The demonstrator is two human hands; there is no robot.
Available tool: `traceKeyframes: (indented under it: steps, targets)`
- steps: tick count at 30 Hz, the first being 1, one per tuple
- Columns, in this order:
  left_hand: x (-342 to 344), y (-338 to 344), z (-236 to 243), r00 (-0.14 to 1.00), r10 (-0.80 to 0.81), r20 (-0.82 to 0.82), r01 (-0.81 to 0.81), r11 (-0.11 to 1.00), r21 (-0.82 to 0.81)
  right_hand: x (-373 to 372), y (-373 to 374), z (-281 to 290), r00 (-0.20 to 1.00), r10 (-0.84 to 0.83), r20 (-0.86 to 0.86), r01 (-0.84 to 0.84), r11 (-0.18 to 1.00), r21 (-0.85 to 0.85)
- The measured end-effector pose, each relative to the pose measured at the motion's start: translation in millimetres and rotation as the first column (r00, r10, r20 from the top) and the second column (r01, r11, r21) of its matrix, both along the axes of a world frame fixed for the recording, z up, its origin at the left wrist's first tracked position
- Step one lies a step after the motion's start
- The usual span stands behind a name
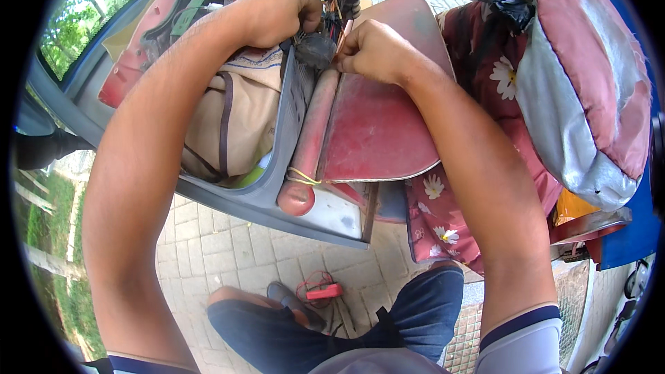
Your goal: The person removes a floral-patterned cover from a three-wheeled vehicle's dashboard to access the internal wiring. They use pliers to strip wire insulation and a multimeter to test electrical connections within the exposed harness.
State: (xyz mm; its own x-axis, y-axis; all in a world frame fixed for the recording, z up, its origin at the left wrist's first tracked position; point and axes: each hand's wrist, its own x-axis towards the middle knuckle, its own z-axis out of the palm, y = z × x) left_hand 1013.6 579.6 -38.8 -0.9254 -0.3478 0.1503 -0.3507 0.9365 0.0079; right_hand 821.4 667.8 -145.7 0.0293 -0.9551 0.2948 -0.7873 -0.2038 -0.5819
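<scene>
A tangled bundle of thin coloured wires [337, 7] hangs at the top middle, with a dark grey lump-like part [315, 50] just under it. My left hand [280, 14] is closed with curled fingers at the left of the bundle; its fingertips are hidden. From the right, my right hand [377, 52] pinches beside the wires, close to the grey part. What lies between its fingers is too small to make out. Below that hand lies a dusty red panel [381, 125], and a red tube [315, 142] with a yellow tie runs along its left edge.
A grey basket [294, 107] holds a beige bag [232, 118]. At the right hang a flowered cloth [436, 197] and a pink and silver padded cover [575, 90]. A red meter-like box [324, 291] with leads lies on the paving [208, 242] by my foot.
</scene>
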Motion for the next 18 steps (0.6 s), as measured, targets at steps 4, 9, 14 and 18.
traceKeyframes:
  steps: [4,9,14,18]
  targets:
    - [2,2,2,1.0,0.012,0.021,-0.011,1.0,-0.017,4,-1,8,0.989,-0.032,0.146,0.022,0.997,0.067]
    - [0,8,2,1.0,0.025,0.006,-0.025,1.0,0.014,3,1,8,0.996,-0.045,0.083,0.045,0.999,-0.003]
    - [0,31,-10,1.0,0.01,-0.006,-0.011,0.98,-0.2,3,4,12,0.977,-0.008,0.213,0.016,0.999,-0.034]
    - [0,42,-6,0.997,0.033,0.073,-0.013,0.964,-0.265,11,15,24,0.888,-0.019,0.459,0.004,0.999,0.033]
